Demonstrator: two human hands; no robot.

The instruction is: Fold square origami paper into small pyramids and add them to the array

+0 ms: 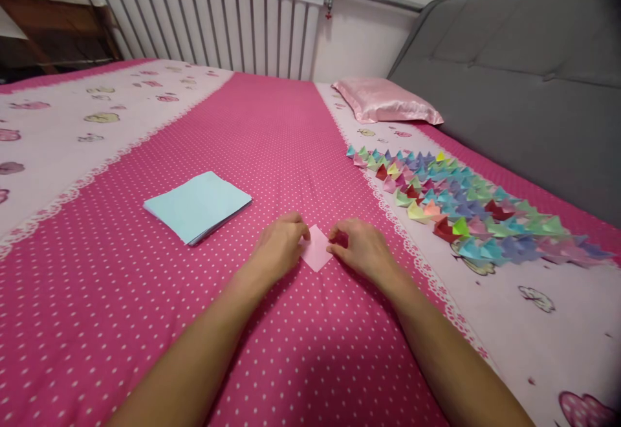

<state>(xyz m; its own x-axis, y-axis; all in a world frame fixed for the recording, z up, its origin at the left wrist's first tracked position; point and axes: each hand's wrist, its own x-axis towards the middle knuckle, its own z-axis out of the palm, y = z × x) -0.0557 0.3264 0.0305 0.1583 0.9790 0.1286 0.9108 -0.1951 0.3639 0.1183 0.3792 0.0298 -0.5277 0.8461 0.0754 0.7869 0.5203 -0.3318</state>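
Paper point(317, 252) in pale pink lies on the dotted pink bed cover point(272, 129), just below the middle of the frame in the head view. It looks like a small diamond with creases, so I think a folding step is in hand. The next move seems to call for lined-up corners and a soft, firm press.

The left hand point(283, 240) bends over the left corner, with its fingers curled down and touching it. Its thumb is hidden, so I cannot tell if it pinches. The right hand point(361, 247) is by the right corner. Its thumb and pointing finger are a little apart, with the thumb tip at the edge. Both arms reach up from the bottom of the frame.

Light blue sheets point(201, 204) sit in a pile left of the middle. Many little folded paper shapes point(466, 210) stand in rows at the right.
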